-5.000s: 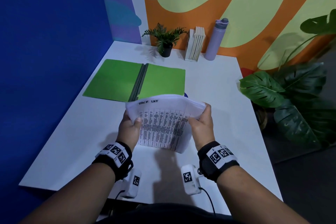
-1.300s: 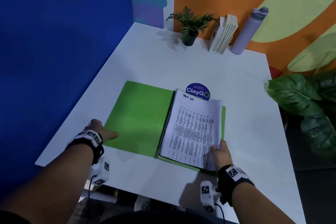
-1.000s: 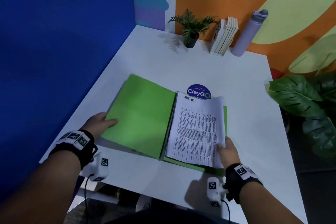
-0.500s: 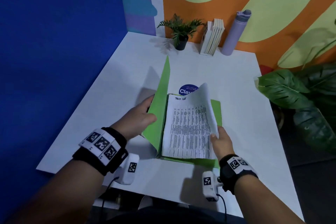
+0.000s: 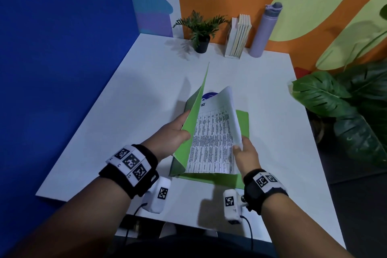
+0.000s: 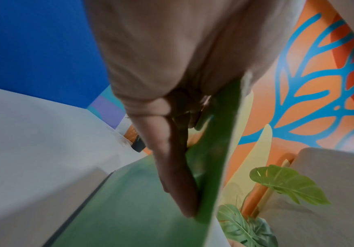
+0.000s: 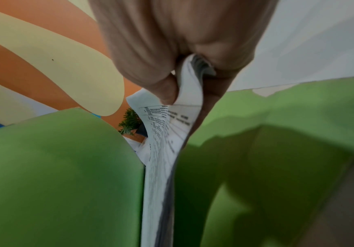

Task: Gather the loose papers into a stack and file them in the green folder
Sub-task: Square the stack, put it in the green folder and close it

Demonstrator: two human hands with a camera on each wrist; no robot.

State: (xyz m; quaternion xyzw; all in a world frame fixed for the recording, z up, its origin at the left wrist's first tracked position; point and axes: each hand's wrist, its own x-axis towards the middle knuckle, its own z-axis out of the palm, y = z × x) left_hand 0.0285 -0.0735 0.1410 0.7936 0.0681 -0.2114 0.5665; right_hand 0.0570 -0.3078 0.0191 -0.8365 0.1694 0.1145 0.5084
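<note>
The green folder point(image 5: 188, 134) lies open on the white table point(image 5: 125, 111), its left cover raised almost upright. My left hand point(image 5: 173, 132) grips that cover's edge, thumb on the inner face and fingers behind; in the left wrist view the fingers point(image 6: 171, 167) lie along the cover point(image 6: 129, 208). The stack of printed papers point(image 5: 211, 144) rests on the folder's right half point(image 5: 244, 120). Its right edge curls upward, pinched by my right hand point(image 5: 243, 153). The right wrist view shows thumb and fingers point(image 7: 167, 90) pinching the sheets point(image 7: 161, 167) between the two green halves point(image 7: 55, 167).
A round blue sticker point(image 5: 209, 96) peeks out behind the folder. Against the back wall stand a small potted plant point(image 5: 201, 33), several books point(image 5: 238, 35) and a purple bottle point(image 5: 263, 29). A large-leafed plant point(image 5: 345, 111) crowds the table's right side; a blue wall runs along the left.
The stack went from both hands onto the folder's right half. My left hand has lifted the left cover from flat to nearly upright. The stack's right edge has curled up in my right hand.
</note>
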